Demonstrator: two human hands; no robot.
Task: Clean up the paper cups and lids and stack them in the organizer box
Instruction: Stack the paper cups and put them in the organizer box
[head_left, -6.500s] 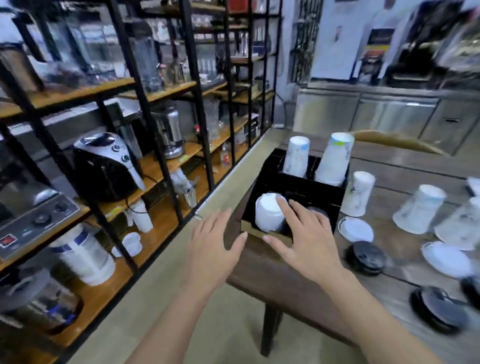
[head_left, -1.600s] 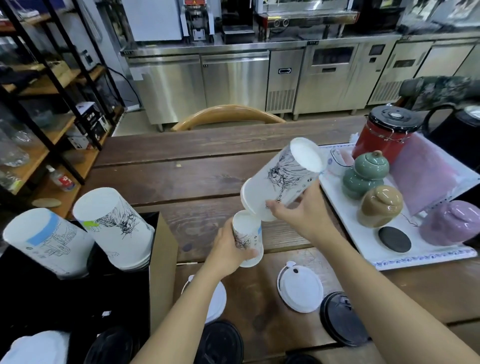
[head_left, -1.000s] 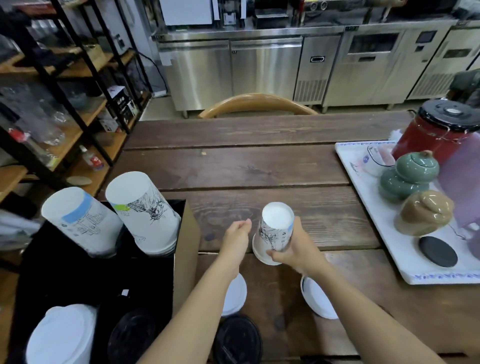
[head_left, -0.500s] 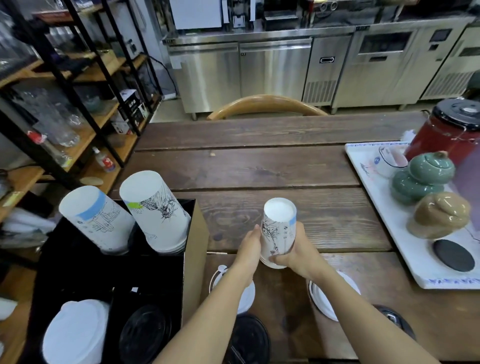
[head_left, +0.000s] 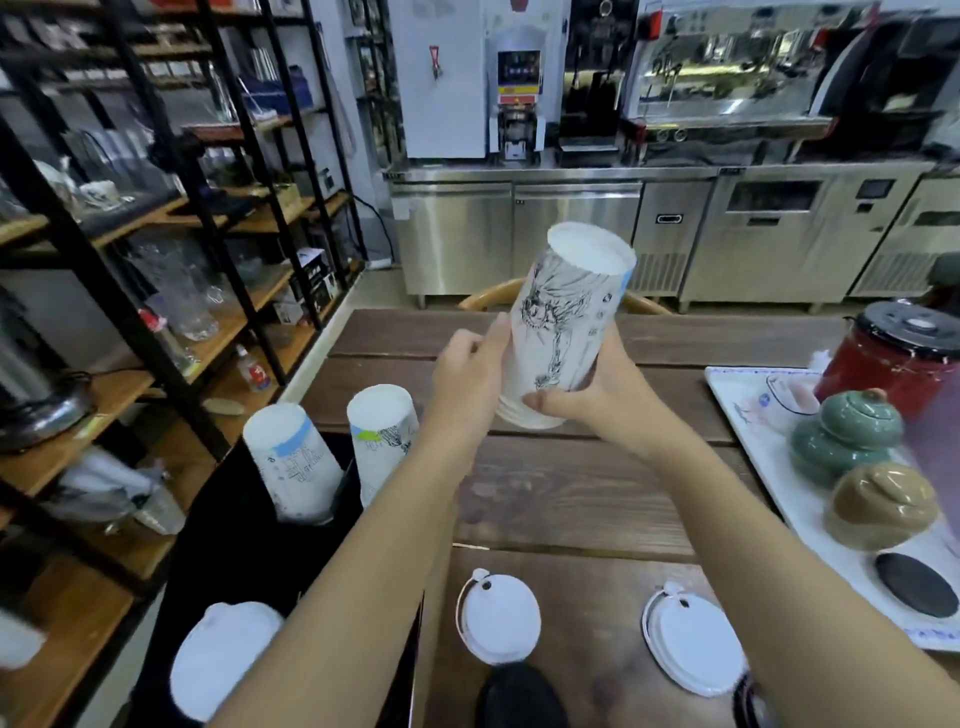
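Observation:
An upside-down stack of nested white paper cups (head_left: 566, 322) with black line drawings hangs above the wooden table (head_left: 561, 493). My right hand (head_left: 592, 395) grips the stack at its lower rim. My left hand (head_left: 470, 371) presses its fingers against the stack's left side. The black organizer box (head_left: 234, 519) stands at the table's left edge. Two upturned cup stacks (head_left: 291, 467) (head_left: 382, 447) lean in its far compartments, and white lids (head_left: 223, 660) fill a near one. Two white lids (head_left: 498, 616) (head_left: 691, 644) and a black lid (head_left: 519, 696) lie on the table in front of me.
A white tray (head_left: 753, 415) at the right carries a red jar (head_left: 904, 358), green and tan lidded pots and a black coaster. Black-framed wooden shelves (head_left: 130, 312) run along the left. A wooden chair back and steel counters stand beyond the table.
The cup stack has risen from just above the table to chest height and tilted, with both hands still on it. The camera has tipped upward.

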